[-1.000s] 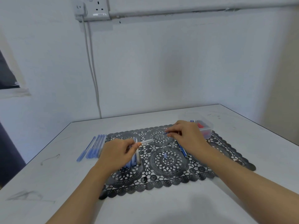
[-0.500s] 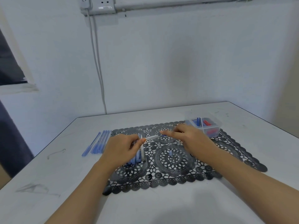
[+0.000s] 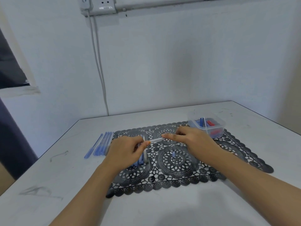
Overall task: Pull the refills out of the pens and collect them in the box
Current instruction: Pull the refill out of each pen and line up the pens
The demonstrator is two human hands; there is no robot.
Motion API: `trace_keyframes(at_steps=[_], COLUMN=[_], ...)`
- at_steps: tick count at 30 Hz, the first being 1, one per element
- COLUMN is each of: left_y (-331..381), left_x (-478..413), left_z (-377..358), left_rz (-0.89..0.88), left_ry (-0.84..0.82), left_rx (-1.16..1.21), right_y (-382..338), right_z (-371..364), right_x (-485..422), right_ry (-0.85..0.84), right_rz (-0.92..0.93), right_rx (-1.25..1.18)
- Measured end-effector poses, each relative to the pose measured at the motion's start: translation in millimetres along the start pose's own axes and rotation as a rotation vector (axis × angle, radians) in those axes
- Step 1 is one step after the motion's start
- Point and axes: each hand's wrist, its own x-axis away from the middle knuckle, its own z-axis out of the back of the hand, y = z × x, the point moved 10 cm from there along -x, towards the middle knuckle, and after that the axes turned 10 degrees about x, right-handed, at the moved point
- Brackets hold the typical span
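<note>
Holds one clear pen [image 3: 155, 140] nearly level, just above the black lace mat [image 3: 179, 176], with a hand at each end. Grips the left end with the left hand [image 3: 125, 152], with curled fingers and the thumb tip pressed on the barrel. Pinches the right end with the right hand [image 3: 193, 141], with the forefinger almost straight along the barrel and the other fingers bent under. Cannot tell if a refill is inside this barrel or already coming out, because of blur. Just below the left hand, partly hidden by it, a small heap of pens [image 3: 143, 159], blue and clear, lying on the mat. Left of the mat, on the bare white table [image 3: 65, 185], a row of blue pens [image 3: 102, 144], side by side, touching each other. Near the middle of the mat, between the two forearms, one small blue cap [image 3: 174, 154], standing apart from everything. At the far right corner of the mat, the clear plastic box [image 3: 195, 125], near the right hand but not touching it, open on top. Inside it, thin blue sticks [image 3: 201, 121] and red pieces [image 3: 211, 123], too small to name for sure. On the wall behind, a white socket [image 3: 104, 7] with a cable [image 3: 99, 70] hanging down to the table edge.
</note>
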Motion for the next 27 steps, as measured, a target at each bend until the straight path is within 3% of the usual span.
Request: trace_keyframes(at_steps=[14,19,27], left_y=[5,5,6], left_x=[-1,1,1], left_z=[0,1,2], left_rz=[-0.032,-0.028,-0.039], left_ry=[0.022,0.033,0.047], left_rx=[-0.008,0.011,-0.002], right_y=[-1,9,31], right_z=[1,12,30], right_x=[1,3,11], right_ry=[0.058,0.065,0.118], right_rz=[-0.022,-0.187,-0.440], right_rx=[-0.070,-0.143,0.072])
